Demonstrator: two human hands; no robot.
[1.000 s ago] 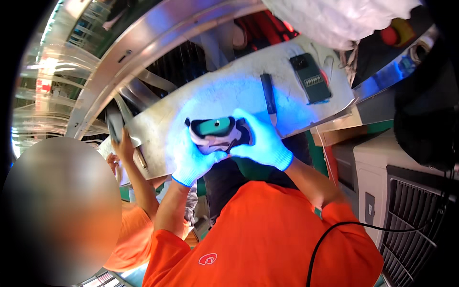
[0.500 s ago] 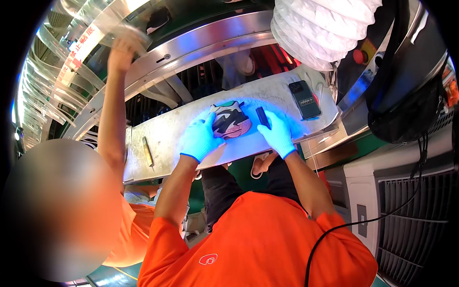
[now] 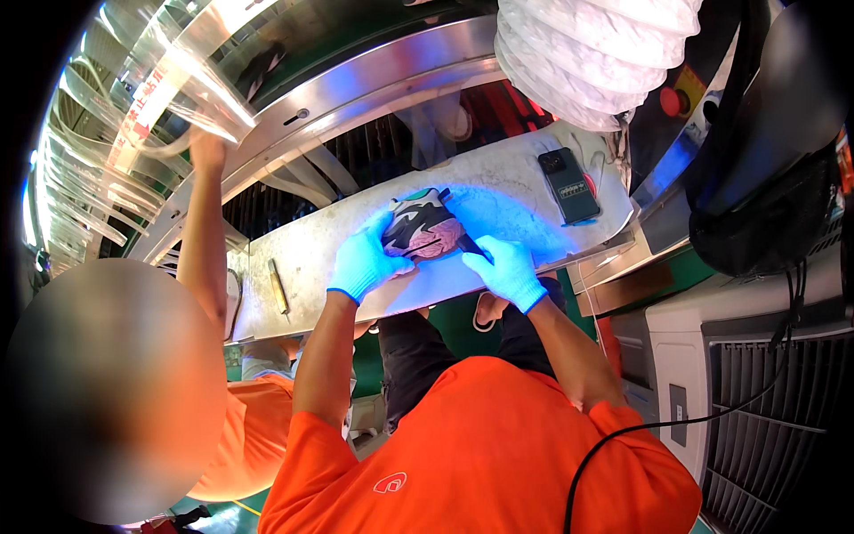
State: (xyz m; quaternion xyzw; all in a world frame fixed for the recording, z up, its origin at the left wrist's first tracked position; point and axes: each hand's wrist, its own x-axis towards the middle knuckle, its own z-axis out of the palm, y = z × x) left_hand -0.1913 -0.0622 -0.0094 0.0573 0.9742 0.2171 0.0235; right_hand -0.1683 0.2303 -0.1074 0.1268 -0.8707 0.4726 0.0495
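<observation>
A shoe upper [image 3: 416,233], patterned in black, white and pink, is under blue light near the middle of the work board. My left hand [image 3: 363,258], in a knitted glove that glows blue, grips the upper along its left side, thumb at the near edge. My right hand [image 3: 507,270], gloved alike, is closed round a small dark bar-shaped tool [image 3: 468,244]. The tool's far end is at the upper's right edge; whether it touches, I cannot tell. My right fingers partly hide the tool, so its exact kind is unclear.
The pale board [image 3: 329,233] carries a brass-coloured pen-like tool [image 3: 278,287] at left and a dark phone [image 3: 568,185] at right. A white ribbed duct [image 3: 596,58] hangs above. Beyond runs a metal-railed conveyor [image 3: 356,98]. A co-worker's arm [image 3: 205,231] reaches past clear strips at left.
My right hand has moved left and slightly nearer, bringing the dark tool to the upper's right edge. My left hand and the upper have shifted slightly left. The co-worker's hand has come lower.
</observation>
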